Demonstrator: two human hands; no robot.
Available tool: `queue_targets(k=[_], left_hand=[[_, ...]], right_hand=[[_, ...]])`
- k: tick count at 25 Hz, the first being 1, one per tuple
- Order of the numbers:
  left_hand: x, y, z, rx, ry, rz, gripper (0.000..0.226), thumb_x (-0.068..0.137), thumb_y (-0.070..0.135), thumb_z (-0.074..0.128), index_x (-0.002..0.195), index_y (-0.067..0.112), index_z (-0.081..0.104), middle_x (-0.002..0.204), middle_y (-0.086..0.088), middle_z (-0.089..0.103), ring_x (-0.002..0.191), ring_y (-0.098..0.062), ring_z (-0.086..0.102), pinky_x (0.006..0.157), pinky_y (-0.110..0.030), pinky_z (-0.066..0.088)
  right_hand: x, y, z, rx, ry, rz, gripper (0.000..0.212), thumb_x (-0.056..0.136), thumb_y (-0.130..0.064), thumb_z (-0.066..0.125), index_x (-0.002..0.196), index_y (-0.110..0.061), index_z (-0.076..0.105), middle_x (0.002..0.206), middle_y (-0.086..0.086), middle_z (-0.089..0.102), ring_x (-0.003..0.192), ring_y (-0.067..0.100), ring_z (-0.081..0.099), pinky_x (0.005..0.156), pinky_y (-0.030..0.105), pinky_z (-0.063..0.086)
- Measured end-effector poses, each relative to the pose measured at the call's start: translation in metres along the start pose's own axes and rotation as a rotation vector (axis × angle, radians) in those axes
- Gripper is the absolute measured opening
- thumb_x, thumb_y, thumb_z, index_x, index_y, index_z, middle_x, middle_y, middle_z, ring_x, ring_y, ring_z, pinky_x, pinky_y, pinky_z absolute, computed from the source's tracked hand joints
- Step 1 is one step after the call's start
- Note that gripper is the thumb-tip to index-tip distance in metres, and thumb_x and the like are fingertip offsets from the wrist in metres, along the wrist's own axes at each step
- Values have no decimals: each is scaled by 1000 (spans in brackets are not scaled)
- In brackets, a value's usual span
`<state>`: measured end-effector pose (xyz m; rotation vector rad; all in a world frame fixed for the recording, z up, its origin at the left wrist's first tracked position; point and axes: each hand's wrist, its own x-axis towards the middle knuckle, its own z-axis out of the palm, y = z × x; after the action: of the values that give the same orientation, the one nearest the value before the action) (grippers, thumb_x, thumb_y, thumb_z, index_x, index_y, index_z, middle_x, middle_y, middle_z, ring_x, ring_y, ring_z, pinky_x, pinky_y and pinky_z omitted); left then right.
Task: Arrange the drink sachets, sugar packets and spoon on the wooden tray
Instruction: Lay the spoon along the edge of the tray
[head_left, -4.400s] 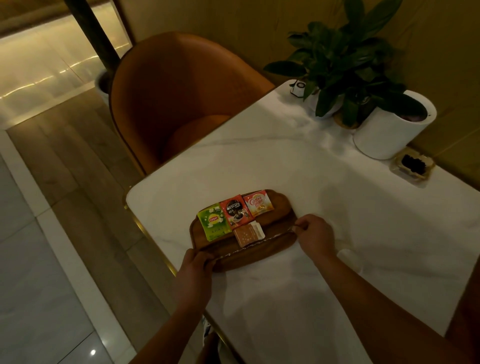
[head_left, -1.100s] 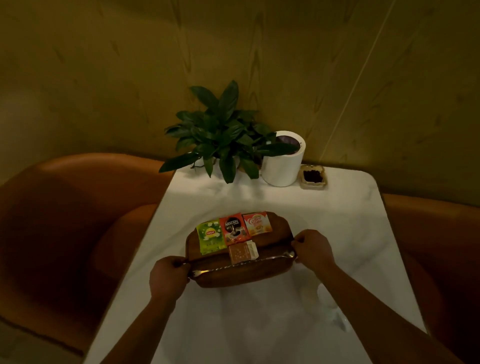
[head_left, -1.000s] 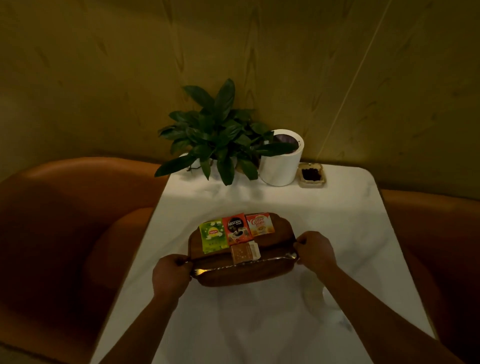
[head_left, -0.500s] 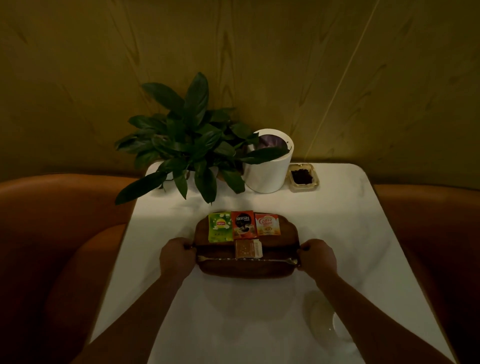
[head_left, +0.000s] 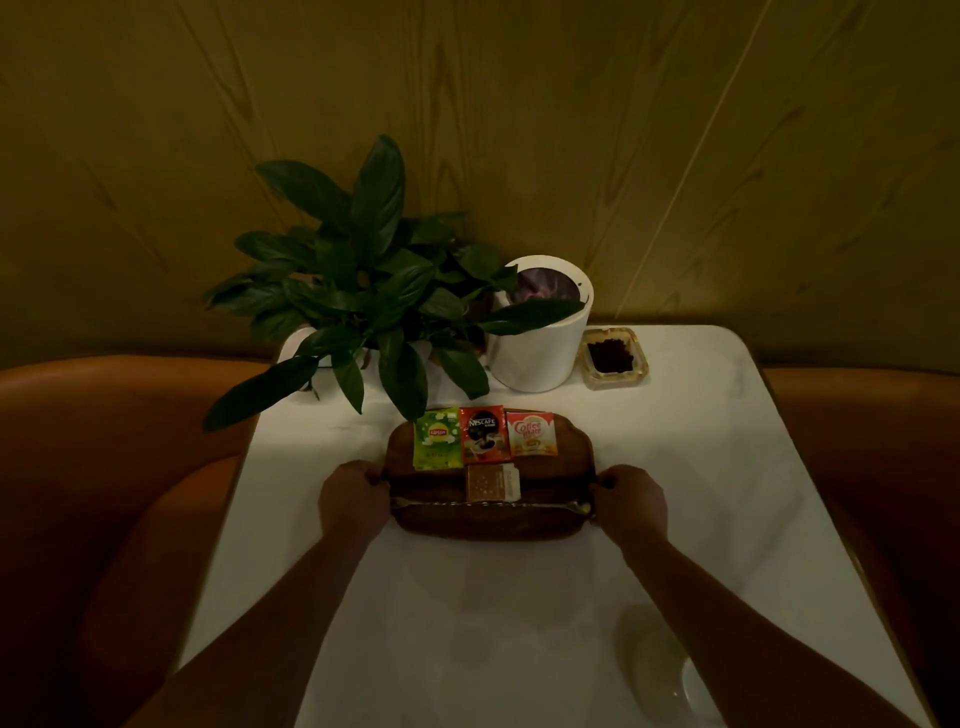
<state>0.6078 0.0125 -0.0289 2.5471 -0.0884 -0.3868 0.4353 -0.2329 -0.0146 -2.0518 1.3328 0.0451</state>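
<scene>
Marble-white surface (head_left: 519, 613) fills most of my view, with orange seating (head_left: 78, 467) on either side and a wood-grain wall (head_left: 675, 156) behind it. At the far edge I see a leafy potted plant (head_left: 363, 291), a white cylindrical bin (head_left: 540, 343) just beside it, and a small glass dish (head_left: 615, 358) of dark bits to the right of the bin.

Nearer me sits the wooden tray (head_left: 493, 525), dark and oval. My left hand (head_left: 350, 501) is closed around its left end and my right hand (head_left: 631, 501) around its right end, fingers curled over the rim.

Along the tray's far side three drink sachets lie in a row, touching edge to edge: a green Lipton sachet (head_left: 437, 439), a red Nescafe sachet (head_left: 484, 435) and an orange Coffee-mate sachet (head_left: 531, 434). Just below the middle one lie the sugar packets (head_left: 492, 484), a brown one overlapping a white one. The spoon (head_left: 488, 504) lies lengthwise across the tray between my hands, touching the packets' near edge.
</scene>
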Motion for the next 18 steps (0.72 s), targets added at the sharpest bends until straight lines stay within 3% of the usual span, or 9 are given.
queue_targets(k=[18], left_hand=[[14, 1, 10, 69, 15, 7, 24, 85, 13, 66, 108, 9, 74, 111, -15, 72, 104, -35, 65, 90, -39, 49]], right_hand=[[19, 2, 11, 5, 48, -22, 14, 87, -16, 62, 88, -10, 75, 84, 10, 74, 82, 26, 68, 73, 32, 53]])
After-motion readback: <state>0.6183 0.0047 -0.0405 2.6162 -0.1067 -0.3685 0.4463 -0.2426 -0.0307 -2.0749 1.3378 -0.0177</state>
